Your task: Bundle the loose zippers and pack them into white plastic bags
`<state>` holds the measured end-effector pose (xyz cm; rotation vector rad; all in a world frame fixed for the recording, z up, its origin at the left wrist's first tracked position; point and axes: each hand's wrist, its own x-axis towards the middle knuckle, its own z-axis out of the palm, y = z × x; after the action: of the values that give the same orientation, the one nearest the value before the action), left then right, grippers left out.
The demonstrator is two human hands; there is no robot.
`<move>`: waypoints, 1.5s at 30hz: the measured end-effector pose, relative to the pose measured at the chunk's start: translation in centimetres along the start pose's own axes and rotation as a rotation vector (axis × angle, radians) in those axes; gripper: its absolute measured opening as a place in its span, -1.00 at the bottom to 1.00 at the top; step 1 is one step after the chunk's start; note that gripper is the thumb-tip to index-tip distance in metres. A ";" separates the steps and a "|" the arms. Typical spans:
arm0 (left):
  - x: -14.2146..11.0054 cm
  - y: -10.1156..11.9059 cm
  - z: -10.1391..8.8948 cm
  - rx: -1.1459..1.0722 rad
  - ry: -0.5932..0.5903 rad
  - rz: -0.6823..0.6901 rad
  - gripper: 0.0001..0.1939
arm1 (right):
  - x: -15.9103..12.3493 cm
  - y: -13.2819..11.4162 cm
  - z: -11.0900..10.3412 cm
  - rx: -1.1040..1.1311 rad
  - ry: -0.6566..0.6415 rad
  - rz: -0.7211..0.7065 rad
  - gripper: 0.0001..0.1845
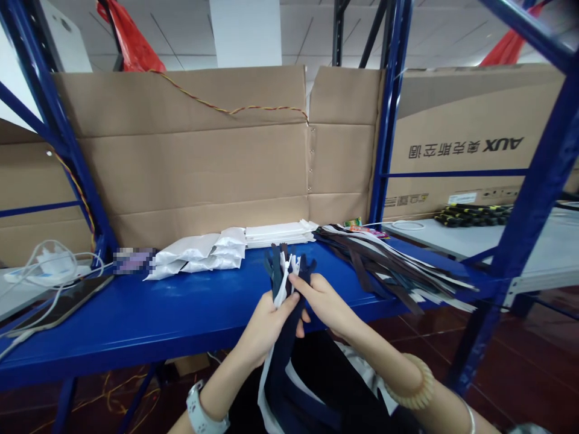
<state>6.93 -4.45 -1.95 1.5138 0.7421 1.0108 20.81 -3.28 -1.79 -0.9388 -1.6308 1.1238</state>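
- A white charger and its tangled cable [49,262] are lying at the left end of the blue steel shelf [136,325], and a dark tablet [61,304] is resting along its front edge.
- A blurred, unreadable item [133,260] is sitting on the shelf, just beside the tablet.
- White flat packets [194,253] are lying in a loose heap towards the back of the shelf, and a neat stack of white flat pieces [278,235] is touching them on the right.
- The left hand [262,328], with a white watch [201,410] on its wrist, is closed and gripping a bundle of navy, black and white zippers [283,283] in front of the shelf's middle.
- The bundle's upper ends are rising above the shelf's front edge, and its long tails are hanging below it.
- The right hand [321,301], with a coiled bracelet [409,383] on its forearm, is pinching the same bundle between its thumb and fingers.
- A wide pile of brown, black and white zippers [389,271] is spreading across the right end of the shelf, nearest the right hand.
- A carton printed AUX [465,144] is standing behind the shelf's right end.
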 end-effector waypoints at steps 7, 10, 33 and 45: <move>0.5 0.5 -1.1 -0.129 0.087 -0.033 -0.64 | 0.5 -0.9 -1.3 0.256 0.226 -0.144 -0.57; 0.6 0.9 -1.7 -0.114 0.094 -0.018 -0.67 | 0.7 -1.2 -2.2 0.372 0.233 -0.178 -0.60; 0.3 0.5 -0.2 -0.088 0.061 -0.061 -0.52 | 0.6 -0.6 -0.8 0.378 0.208 -0.133 -0.63; 0.2 0.1 0.2 -0.064 -0.054 -0.109 -0.48 | 0.3 -1.0 -0.5 0.213 0.238 0.009 -0.65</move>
<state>7.24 -4.36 -1.80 1.4245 0.7392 0.9005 21.14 -3.16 -0.67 -0.9036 -1.2899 1.1215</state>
